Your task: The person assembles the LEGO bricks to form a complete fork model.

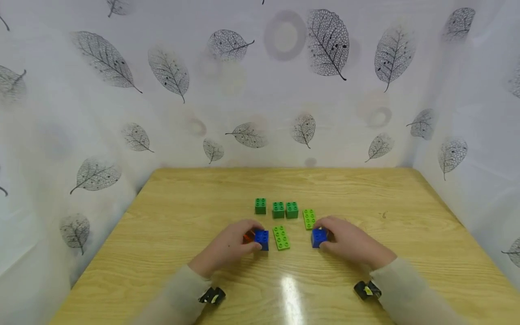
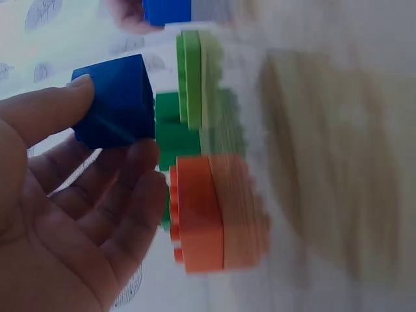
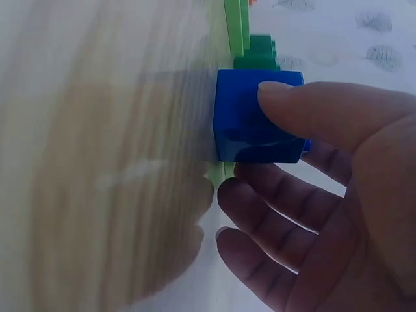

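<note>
My left hand point(image 1: 232, 244) pinches a blue toy building brick point(image 2: 116, 103) between thumb and fingers, holding it a little off the table. Beside those fingers an orange brick point(image 2: 200, 214) rests on the table, mostly covered by the hand in the head view. Thumb and fingers of my right hand point(image 1: 350, 239) grip another blue brick point(image 3: 255, 117), which sits at the table surface. Between the hands lies a flat light-green brick point(image 1: 281, 238). A second light-green one point(image 1: 309, 219) lies just behind the right hand's fingers.
Three darker green bricks stand farther back: one at the left point(image 1: 260, 206), one in the middle point(image 1: 278, 210) and one at the right point(image 1: 292, 210). The wooden table point(image 1: 195, 194) ends at a leaf-patterned curtain point(image 1: 260, 90) at the back and sides.
</note>
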`<state>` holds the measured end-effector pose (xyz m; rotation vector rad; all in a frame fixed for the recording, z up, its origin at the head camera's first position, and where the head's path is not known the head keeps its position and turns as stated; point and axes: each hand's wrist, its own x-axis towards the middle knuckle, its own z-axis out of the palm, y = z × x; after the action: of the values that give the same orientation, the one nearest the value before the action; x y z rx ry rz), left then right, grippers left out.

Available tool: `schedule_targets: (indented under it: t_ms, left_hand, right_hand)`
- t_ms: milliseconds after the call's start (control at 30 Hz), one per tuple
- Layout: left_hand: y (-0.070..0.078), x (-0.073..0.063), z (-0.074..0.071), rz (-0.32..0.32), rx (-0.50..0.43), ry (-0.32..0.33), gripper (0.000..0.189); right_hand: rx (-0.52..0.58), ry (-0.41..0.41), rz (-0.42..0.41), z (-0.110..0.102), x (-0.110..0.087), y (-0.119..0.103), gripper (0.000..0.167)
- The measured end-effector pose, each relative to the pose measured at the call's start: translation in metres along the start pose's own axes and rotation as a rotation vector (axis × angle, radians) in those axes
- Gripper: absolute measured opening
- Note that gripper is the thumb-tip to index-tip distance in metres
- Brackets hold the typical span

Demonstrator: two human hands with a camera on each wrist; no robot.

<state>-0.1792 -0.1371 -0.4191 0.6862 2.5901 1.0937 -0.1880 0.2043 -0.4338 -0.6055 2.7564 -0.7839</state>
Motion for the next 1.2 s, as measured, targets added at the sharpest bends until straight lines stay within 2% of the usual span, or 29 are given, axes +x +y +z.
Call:
schedule_targets:
  t_ms: [133,333,533,733,933,1200]
  left_hand:
    - [0.005,0.002,0.009,-0.033,-0.029,-0.057,0.037]
    - [0.007,0.009,0.021,-0.107,-0.052,-0.083,0.033]
    - [0.006,0.015,0.032,-0.151,-0.121,-0.095,0.032]
    - [0.007,0.022,0.041,-0.185,-0.184,-0.043,0.031]
    - [0.006,0.022,0.043,-0.193,-0.244,-0.027,0.031]
    - [0.004,0.022,0.044,-0.185,-0.273,-0.036,0.032]
  right_hand:
    - [0.054,-0.04,-0.034,0.008,0.001,-0.014,0.038]
    - [0.118,-0.099,-0.116,0.017,0.005,-0.029,0.031]
    - [0.141,-0.132,-0.155,0.025,0.01,-0.038,0.035]
    - [0.169,-0.071,-0.113,0.033,0.019,-0.04,0.035]
    - [0.19,0.003,-0.091,0.041,0.022,-0.038,0.035]
    - [0.236,-0.009,-0.112,0.043,0.02,-0.036,0.035]
